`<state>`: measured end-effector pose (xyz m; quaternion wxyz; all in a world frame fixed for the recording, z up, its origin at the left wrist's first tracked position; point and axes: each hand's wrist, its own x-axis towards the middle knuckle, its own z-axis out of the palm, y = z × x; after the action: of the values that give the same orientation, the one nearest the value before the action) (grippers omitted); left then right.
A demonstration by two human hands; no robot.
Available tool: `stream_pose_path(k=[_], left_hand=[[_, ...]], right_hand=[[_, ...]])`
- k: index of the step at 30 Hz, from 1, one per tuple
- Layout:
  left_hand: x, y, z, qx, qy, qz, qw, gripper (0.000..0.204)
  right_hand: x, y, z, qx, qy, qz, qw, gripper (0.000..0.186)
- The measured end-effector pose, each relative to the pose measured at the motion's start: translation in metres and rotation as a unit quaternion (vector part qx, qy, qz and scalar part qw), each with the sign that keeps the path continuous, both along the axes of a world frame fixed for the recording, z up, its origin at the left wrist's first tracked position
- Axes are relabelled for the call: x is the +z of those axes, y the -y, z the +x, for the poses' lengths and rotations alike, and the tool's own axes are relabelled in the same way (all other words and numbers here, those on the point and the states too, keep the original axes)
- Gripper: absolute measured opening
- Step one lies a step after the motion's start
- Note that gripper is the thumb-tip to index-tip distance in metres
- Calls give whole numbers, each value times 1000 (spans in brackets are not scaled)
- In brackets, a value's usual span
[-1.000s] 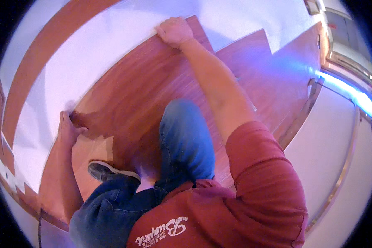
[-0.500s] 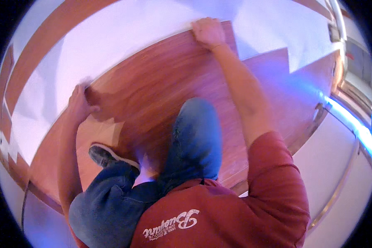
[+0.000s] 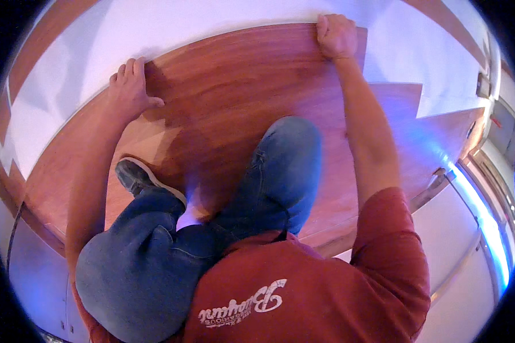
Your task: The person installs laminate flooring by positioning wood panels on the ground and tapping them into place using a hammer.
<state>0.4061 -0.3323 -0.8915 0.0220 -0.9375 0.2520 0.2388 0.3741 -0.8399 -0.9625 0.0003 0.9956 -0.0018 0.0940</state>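
A long reddish-brown wood-look floor plank (image 3: 246,57) runs in front of me, its far edge beside the white floor covering. My left hand (image 3: 130,91) is closed over that edge toward the left, with several fingers hooked across it and the thumb stretched out on the plank's face. Farther right, my right hand (image 3: 337,39) grips the same edge close to the plank's right end; its fingertips are hidden. My bent knee (image 3: 289,148) rests over the brown boards between my arms.
Brown boards (image 3: 395,100) end in a stepped line at the right. White sheet covering (image 3: 189,14) lies beyond the plank. My shoe (image 3: 136,174) is on the boards at left. A bright blue-white strip of light (image 3: 486,223) shows at right, beside pale panels (image 3: 458,280).
Both hands appear farther forward and to the right, still at the plank's far edge. The plank's right end also sits farther right in view, though the camera has shifted too.
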Motion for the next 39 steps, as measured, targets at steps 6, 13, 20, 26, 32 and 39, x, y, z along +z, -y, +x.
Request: stream_pose_path(k=[6,13,20,26,32,39], left_hand=[[6,4,0,2,-15,30,999,104],[9,7,-2,15,-41,13,999,109],[7,7,2,29,-55,24,998,113],[4,2,0,20,-36,-14,999,110],[-3,-11,-2,29,-26,-51,998,102],[-5,-25,-3,7,-28,-63,998,97]], right_hand=[[8,-1,2,8,-79,29,996,46],[4,0,-1,21,-92,54,994,41],[40,83,-169,-251,31,92,963,31],[68,90,-399,-330,-267,9,906,60],[44,79,-404,-392,-368,40,842,52],[111,44,-276,-331,-275,37,902,44]])
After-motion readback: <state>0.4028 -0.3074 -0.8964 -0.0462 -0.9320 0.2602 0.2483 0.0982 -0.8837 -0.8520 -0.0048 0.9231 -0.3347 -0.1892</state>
